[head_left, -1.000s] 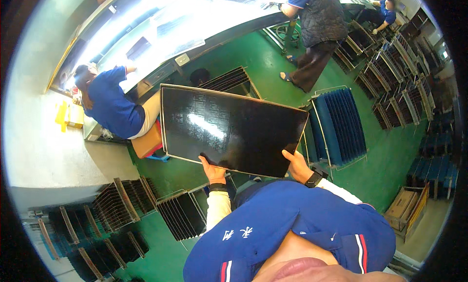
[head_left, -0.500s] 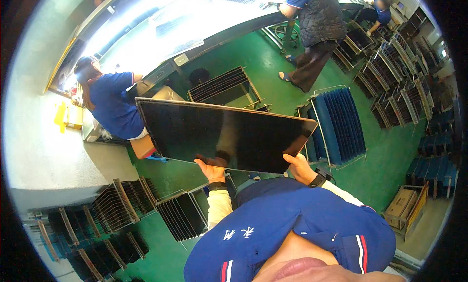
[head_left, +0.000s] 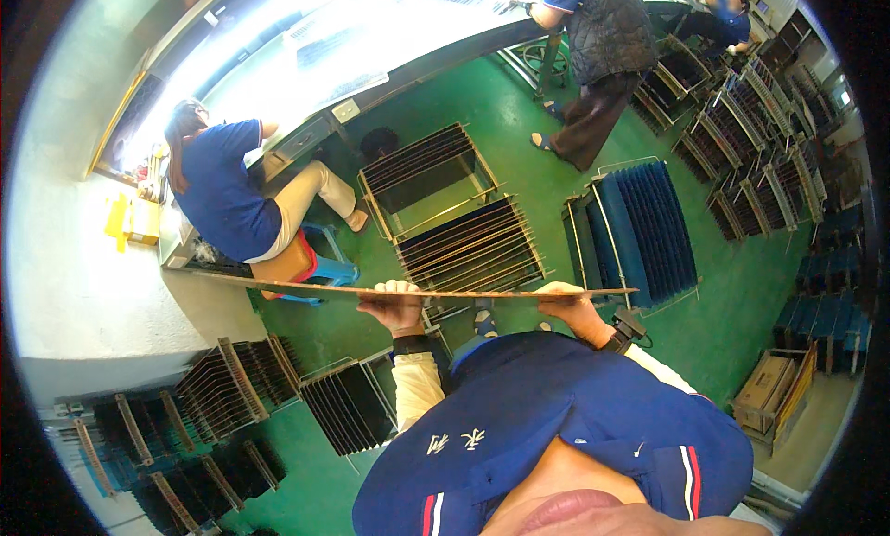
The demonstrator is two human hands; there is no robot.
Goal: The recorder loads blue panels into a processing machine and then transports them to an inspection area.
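Note:
A large, thin, dark rectangular panel is turned edge-on in front of my chest, so only its narrow brown edge shows, running from left to right. My left hand grips it left of centre, with fingers curled over one side. My right hand is closed on it nearer the right end. The panel's broad faces are hidden at this angle. Just beyond it on the green floor stands a slotted rack of upright panels, with another partly filled rack behind.
A seated person works at the bright long table at left. Another person stands beyond. A rack of blue panels stands right; more racks sit at lower left. A cardboard box is far right.
The panel has tilted from showing its dark glossy face to edge-on, uncovering the racks and the seated person's legs and stool. Both hands keep hold of it.

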